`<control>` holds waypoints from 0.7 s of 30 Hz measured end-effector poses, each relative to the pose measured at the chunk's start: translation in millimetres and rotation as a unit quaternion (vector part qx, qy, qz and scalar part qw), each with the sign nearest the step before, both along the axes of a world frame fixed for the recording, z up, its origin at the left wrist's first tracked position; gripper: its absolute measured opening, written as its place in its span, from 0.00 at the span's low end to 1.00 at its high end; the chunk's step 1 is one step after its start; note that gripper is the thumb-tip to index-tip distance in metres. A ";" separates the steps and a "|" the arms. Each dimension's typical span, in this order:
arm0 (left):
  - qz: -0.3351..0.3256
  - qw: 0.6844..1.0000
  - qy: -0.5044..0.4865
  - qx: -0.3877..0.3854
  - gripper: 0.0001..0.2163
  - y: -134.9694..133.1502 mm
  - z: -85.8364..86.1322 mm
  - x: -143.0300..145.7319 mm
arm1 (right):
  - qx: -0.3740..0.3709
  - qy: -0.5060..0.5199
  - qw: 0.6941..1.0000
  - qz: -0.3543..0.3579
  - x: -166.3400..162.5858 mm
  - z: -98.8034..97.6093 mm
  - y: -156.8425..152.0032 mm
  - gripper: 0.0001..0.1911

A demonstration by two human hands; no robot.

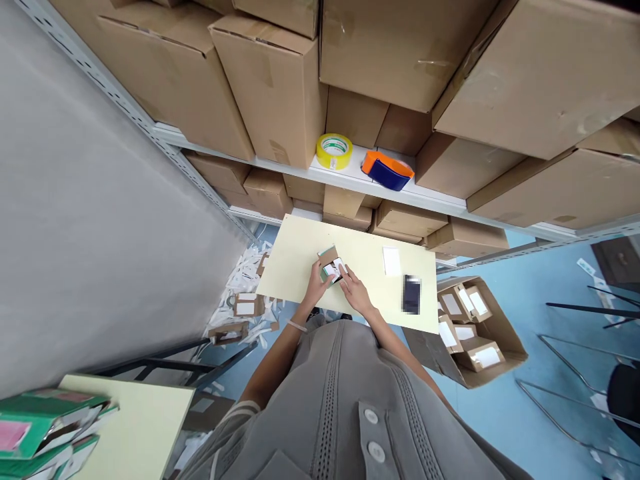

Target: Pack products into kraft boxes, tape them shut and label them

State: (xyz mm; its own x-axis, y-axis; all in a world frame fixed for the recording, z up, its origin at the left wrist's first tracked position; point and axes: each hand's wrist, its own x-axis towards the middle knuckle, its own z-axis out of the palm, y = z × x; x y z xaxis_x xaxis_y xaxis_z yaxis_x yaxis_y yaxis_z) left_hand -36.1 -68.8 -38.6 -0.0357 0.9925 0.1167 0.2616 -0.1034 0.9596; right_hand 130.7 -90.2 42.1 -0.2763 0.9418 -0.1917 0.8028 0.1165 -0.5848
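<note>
A small brown cardboard box [329,256] with its flap raised sits on the pale yellow table [295,253]. My left hand [318,283] grips the box's near left side. My right hand [354,288] has its fingers closed on a small white and dark item [334,270] at the box's opening. I cannot tell whether that item is inside the box or just above it. A white slip [391,261] and a dark phone [411,294] lie on the table to the right of my hands.
A shelf rack behind the table carries large cartons, a yellow tape roll [334,151] and an orange and blue tape dispenser [389,169]. An open carton [470,330] of small labelled boxes stands right. Paper strips and small boxes [245,305] litter the floor left. Green boxes [45,427] lie near left.
</note>
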 end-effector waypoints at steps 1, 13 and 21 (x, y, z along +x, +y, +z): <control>-0.008 1.000 0.014 0.013 0.28 -0.7 6.3 -1.4 | -0.006 0.015 1.000 -0.003 0.7 -0.4 0.9 0.28; -0.124 0.972 0.186 0.070 0.21 -15.5 38.3 -4.6 | 0.027 0.286 0.936 -0.205 7.0 -2.9 13.5 0.19; -0.143 0.943 0.290 0.080 0.20 -18.0 39.6 -4.0 | 0.027 0.314 0.917 -0.243 7.9 -20.1 20.0 0.16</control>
State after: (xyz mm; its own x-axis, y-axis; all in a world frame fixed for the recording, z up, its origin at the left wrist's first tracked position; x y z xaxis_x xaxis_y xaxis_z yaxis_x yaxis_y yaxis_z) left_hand -40.1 -86.8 1.0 0.3471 0.9199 0.1824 0.6774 -0.3804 0.6296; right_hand 138.6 -70.2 22.0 0.1399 0.9863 -0.0874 0.2736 -0.1234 -0.9539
